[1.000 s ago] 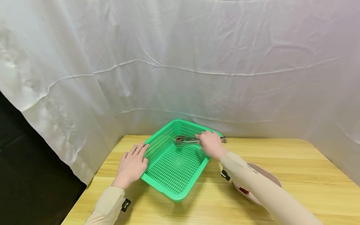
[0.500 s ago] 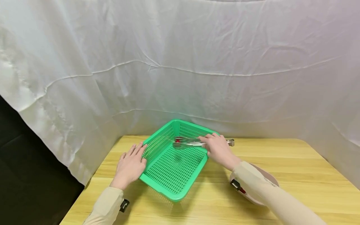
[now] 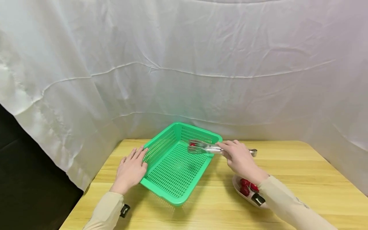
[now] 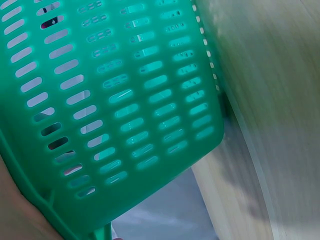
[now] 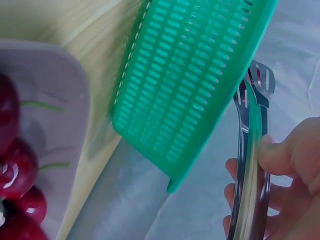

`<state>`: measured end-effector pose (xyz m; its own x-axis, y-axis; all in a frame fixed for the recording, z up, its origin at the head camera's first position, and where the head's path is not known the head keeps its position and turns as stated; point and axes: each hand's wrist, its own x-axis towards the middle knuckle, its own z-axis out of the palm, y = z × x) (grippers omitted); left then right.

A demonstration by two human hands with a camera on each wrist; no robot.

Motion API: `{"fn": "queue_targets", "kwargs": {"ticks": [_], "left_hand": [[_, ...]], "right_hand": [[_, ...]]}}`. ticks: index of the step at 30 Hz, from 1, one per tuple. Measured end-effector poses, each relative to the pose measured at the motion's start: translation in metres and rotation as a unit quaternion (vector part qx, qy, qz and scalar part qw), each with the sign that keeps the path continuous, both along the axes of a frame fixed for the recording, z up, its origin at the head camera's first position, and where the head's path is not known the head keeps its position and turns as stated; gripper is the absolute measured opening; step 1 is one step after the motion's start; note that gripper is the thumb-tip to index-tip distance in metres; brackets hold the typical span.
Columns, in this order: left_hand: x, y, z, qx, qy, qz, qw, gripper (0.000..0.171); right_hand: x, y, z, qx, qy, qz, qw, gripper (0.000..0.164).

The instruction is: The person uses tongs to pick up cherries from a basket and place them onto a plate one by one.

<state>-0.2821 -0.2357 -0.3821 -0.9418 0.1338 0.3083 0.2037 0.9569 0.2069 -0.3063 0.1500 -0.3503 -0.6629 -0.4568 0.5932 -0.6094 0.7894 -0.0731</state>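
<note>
My left hand point(image 3: 130, 171) lies with its fingers fairly straight along the left rim of a green plastic basket point(image 3: 176, 200), whose walls and floor are slotted. In my right hand point(image 3: 241, 159) are metal tongs point(image 3: 211, 148), gripped around their middle; slotted heads reach over the basket's right rim. Between those heads shows a red cherry point(image 3: 192, 145), partly hidden. From the right wrist view, the thumb point(image 5: 275, 157) presses one side of the tongs while fingers wrap the other. A pale pink dish point(image 5: 75, 105) holds several red cherries point(image 5: 20, 167) with green stems, below my right forearm.
Everything stands on a wooden table point(image 3: 293, 166). A white cloth point(image 3: 201, 95) hangs behind it, close to the basket's back corner. Dark material point(image 3: 31, 172) borders the table's left side. My right sleeve point(image 3: 290, 198) covers part of the dish.
My right hand has moved right with the tongs and the cherry, from deep over the basket to its right rim. More of the dish's cherries show. The left hand stays at the rim.
</note>
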Motion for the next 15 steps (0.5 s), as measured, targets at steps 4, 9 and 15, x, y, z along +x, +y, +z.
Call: {"fn": "queue_targets", "kwargs": {"ticks": [4,9,15], "left_hand": [[0.002,-0.001,0.0,-0.003,0.0,0.001,1.0,0.054],[0.002,-0.002,0.0,0.002,-0.004,-0.002,1.0,0.053],[0.001,0.0,0.001,0.005,-0.004,-0.006,1.0,0.053]], "right_hand": [[0.009,0.012,0.0,-0.01,0.019,0.006,1.0,0.037],[0.023,0.029,0.002,-0.016,0.025,0.004,1.0,0.038],[0.039,0.051,0.003,-0.021,0.032,0.008,0.999,0.042]]}}
